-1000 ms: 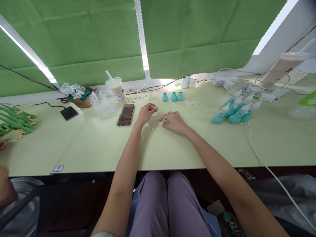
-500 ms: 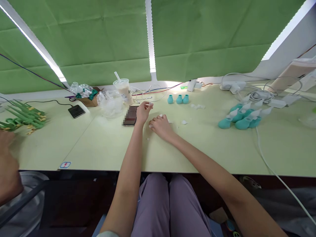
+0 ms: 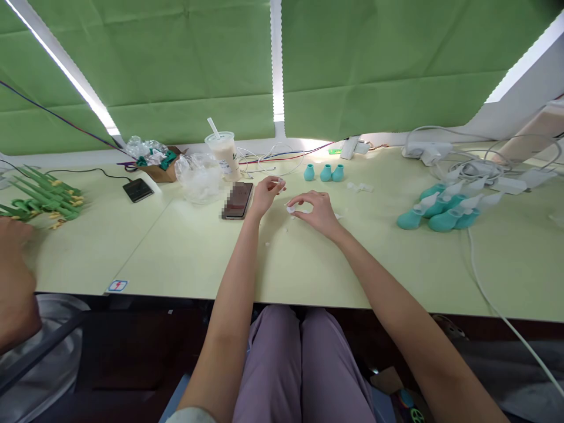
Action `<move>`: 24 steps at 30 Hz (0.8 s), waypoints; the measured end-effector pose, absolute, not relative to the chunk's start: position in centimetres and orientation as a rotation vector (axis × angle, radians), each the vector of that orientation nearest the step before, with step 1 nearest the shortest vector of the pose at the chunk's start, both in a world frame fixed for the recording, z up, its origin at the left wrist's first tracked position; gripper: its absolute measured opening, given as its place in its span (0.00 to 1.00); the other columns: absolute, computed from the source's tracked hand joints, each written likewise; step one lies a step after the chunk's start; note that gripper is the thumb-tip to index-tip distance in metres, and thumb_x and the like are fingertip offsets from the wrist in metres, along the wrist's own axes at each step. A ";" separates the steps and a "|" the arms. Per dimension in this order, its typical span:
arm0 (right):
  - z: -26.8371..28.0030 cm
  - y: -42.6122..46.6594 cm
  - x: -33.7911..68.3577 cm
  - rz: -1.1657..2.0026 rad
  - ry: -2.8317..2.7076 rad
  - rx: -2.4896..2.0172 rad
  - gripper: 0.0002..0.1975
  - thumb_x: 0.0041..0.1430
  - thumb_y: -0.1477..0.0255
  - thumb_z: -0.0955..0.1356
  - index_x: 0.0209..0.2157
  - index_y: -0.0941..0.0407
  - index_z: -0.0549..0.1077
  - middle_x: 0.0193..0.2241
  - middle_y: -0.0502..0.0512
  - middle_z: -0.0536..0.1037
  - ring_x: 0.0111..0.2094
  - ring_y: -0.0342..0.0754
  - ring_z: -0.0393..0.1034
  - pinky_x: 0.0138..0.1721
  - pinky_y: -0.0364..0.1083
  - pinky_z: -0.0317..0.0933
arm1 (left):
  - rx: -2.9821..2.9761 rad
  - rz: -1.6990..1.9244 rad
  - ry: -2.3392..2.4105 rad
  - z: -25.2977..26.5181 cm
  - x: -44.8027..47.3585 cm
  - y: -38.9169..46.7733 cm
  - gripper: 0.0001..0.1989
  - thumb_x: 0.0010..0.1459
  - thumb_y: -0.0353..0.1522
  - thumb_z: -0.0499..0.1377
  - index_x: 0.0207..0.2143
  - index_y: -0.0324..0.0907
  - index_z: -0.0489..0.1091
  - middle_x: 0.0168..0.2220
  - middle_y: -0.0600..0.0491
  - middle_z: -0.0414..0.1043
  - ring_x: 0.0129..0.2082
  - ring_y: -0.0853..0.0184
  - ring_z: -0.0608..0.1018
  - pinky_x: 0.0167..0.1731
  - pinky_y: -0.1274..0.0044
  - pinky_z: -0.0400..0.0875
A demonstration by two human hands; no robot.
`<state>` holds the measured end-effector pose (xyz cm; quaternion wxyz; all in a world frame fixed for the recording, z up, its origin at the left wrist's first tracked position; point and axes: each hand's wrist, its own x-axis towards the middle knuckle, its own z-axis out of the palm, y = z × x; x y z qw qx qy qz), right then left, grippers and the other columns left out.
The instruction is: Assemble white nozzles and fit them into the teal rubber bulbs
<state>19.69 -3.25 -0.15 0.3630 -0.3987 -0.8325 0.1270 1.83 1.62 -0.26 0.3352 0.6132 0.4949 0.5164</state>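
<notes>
My left hand (image 3: 265,195) is closed in a pinch just right of a phone (image 3: 238,201); a small whitish piece shows at its fingertips, too small to name. Thumb and forefinger of my right hand (image 3: 318,211) close on a small round white plastic piece (image 3: 291,208) above the table. Tiny white scraps (image 3: 267,244) lie below the hands. Behind them stand three turquoise rubber bulbs (image 3: 325,173) with open necks. Small translucent pieces (image 3: 359,187) lie right of these. Further right, several turquoise bulbs (image 3: 409,220) with clear nozzles lie grouped together.
Behind the phone stand a drink cup (image 3: 224,157) with a straw and a crumpled plastic bag (image 3: 197,179). White cables and adapters (image 3: 473,167) lie at the back right. At the left are a black device (image 3: 138,190), green plastic stems (image 3: 48,197) and another person's arm (image 3: 15,282).
My right hand has lifted off the table and now pinches a round white piece between thumb and forefinger. My left hand stays near the phone, fingertips still together. The view has shifted slightly.
</notes>
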 end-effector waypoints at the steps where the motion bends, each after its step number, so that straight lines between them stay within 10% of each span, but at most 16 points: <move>1: -0.2 -3.0 19.9 0.291 -2.163 -1.063 0.07 0.54 0.71 0.66 0.35 0.50 0.73 0.38 0.48 0.78 0.39 0.49 0.67 0.45 0.50 0.45 | 1.604 1.345 1.293 -0.3 1.8 1.6 0.12 0.52 0.39 0.59 0.34 0.38 0.68 0.27 0.50 0.74 0.31 0.69 0.76 0.32 0.78 0.68; 24: -1.0 -1.6 22.1 -0.053 -2.277 -1.279 0.14 0.52 0.82 0.60 0.35 0.53 0.72 0.36 0.54 0.78 0.41 0.55 0.62 0.42 0.55 0.42 | 2.015 0.932 1.830 -1.0 1.4 1.2 0.08 0.51 0.36 0.60 0.32 0.41 0.71 0.32 0.48 0.73 0.39 0.59 0.71 0.38 0.71 0.63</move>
